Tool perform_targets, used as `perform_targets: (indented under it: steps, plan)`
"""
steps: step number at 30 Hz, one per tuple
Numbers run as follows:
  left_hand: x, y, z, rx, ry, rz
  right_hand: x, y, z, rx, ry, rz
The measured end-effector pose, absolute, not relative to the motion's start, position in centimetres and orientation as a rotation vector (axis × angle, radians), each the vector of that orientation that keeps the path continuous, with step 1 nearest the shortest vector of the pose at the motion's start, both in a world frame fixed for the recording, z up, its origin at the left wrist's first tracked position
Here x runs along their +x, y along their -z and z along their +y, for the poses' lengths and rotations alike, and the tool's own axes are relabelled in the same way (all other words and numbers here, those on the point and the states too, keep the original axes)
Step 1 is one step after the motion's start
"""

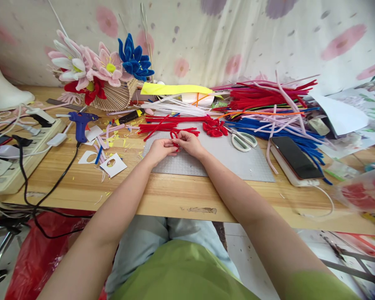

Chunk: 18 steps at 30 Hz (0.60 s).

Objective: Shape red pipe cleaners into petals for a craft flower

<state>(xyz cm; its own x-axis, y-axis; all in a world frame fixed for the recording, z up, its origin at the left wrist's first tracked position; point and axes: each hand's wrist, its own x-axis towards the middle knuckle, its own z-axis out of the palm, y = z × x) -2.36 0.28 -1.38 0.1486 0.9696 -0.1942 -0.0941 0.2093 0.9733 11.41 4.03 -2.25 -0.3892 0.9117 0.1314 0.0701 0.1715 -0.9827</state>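
Note:
Above the grey cutting mat (187, 164), both hands meet around a small looped piece of red pipe cleaner (174, 136). My left hand (163, 149) pinches its lower part from the left. From the right, my right hand (189, 142) grips the same piece, its fingertips nearly touching those of the left. Just behind the hands lie straight red pipe cleaners (162, 125). A small heap of bent red loops (215, 127) sits to their right, beside scissors (243, 141) with pale green handles.
A blue glue gun (81, 125), paper scraps (113, 165) and a power strip (21, 158) are at the left. Fuzzy flowers (103, 66) stand at the back left. Red, blue and pink pipe cleaners (268, 98) pile up at the back right, near a phone (295, 157).

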Motion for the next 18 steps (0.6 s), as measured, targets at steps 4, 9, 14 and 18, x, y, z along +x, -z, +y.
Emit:
perform_targets:
  steps: [4,9,14,18]
  plan:
    - [-2.5,1.1,0.2,1.041,-0.992,1.121,11.8,2.1,4.1,-0.909,-1.426,-1.577]
    - [-2.7,0.8,0.1,1.009,-0.93,1.05,13.1,1.6,4.6,-0.799,-1.703,-1.315]
    - [-2.6,0.5,0.0,0.985,-0.864,1.048,13.7,1.6,4.8,-0.738,-1.858,-1.253]
    - [-2.5,0.3,-0.2,0.987,-0.821,1.05,13.7,1.5,4.9,-0.721,-1.903,-1.284]
